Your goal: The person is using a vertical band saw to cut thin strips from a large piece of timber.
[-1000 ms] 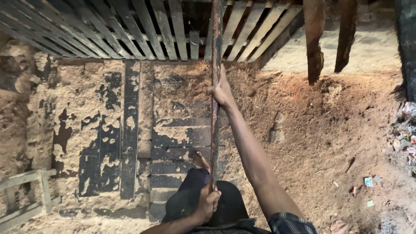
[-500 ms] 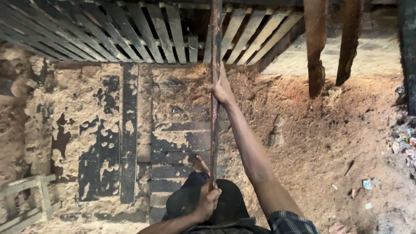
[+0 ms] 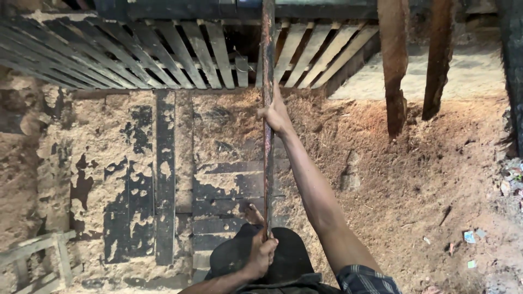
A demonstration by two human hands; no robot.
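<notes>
Long rusty rod (image 3: 267,136) runs near-to-far down mid-scene, far end over slatted wooden grating (image 3: 163,54). Right hand (image 3: 277,113) wrapped shut around it mid-length, left hand (image 3: 260,256) closed on near end. Looks mid-push; next needs steady two-handed guidance. Sawdust floor (image 3: 392,179) right.

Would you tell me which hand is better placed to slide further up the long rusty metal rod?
The right hand: its arm is stretched along the long rusty metal rod, gripping high near the wooden slats. The left hand grips low, close to the body.
</notes>
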